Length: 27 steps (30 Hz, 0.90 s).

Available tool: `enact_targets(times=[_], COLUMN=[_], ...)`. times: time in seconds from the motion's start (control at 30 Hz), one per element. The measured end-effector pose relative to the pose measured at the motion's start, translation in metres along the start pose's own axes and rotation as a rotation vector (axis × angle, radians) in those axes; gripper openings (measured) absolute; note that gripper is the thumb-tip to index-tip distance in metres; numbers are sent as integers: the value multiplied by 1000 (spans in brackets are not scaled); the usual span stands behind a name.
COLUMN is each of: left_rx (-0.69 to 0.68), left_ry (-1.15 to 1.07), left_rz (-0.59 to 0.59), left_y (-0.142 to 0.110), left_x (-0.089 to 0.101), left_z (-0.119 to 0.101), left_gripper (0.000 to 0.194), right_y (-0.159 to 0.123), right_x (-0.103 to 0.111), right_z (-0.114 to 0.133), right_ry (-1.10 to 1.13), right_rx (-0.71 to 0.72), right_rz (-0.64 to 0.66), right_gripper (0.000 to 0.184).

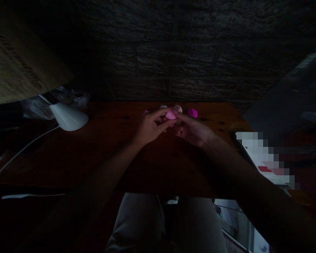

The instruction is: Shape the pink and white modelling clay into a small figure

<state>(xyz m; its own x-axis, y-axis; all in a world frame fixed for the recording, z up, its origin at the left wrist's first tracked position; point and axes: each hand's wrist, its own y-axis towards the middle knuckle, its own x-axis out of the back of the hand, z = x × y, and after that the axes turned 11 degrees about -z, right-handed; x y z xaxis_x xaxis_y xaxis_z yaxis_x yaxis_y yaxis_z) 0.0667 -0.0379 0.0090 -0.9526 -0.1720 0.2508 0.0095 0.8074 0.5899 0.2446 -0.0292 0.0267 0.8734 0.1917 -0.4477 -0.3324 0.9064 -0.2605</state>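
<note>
Above the wooden desk, my left hand (pixel 151 126) pinches a small pink piece (pixel 170 114) between thumb and fingertips. From the other side, the fingers of my right hand (pixel 193 130) close on the same piece. It looks soft or folded, but its material is too dim to tell. Just behind the fingers lies a pale pink lump (pixel 178 108), and to its right a bright magenta lump (pixel 192 112) with a crinkled surface. A whitish lump (pixel 163 106) peeks out behind my left fingers, which hide most of it. Another pink bit (pixel 146 111) shows beside my left knuckles.
The dark wooden desk (pixel 158 168) meets a rough block wall (pixel 158 59). At the left stand a white lamp base (pixel 68 117) with its cable, clear plastic wrapping (pixel 80 98) and a large brown shade-like form (pixel 23 66). A white-and-red flat item (pixel 263 168) lies at the right edge.
</note>
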Motion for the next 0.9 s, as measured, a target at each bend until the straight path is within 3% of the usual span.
enact_targets(times=[0.23,0.53,0.7,0.9], left_rx=[-71,-115,-178,-369], left_ry=[86,68,73,85], left_rz=[-20,-32,-46,118], left_y=[0,-1,1,1], left_x=[3,1,2,-2], left_z=[-1,-3,-4,-6], left_gripper=[30,41,30,23], right_y=[-1,-1,-7,-6], right_x=[0,-1,-9,-10], right_z=[1,1,4,-1], right_ry=[-5,7,4,38], right_rx=[35,64,12,24], right_rz=[10,7,38,64], right_gripper=[31,31,35,39])
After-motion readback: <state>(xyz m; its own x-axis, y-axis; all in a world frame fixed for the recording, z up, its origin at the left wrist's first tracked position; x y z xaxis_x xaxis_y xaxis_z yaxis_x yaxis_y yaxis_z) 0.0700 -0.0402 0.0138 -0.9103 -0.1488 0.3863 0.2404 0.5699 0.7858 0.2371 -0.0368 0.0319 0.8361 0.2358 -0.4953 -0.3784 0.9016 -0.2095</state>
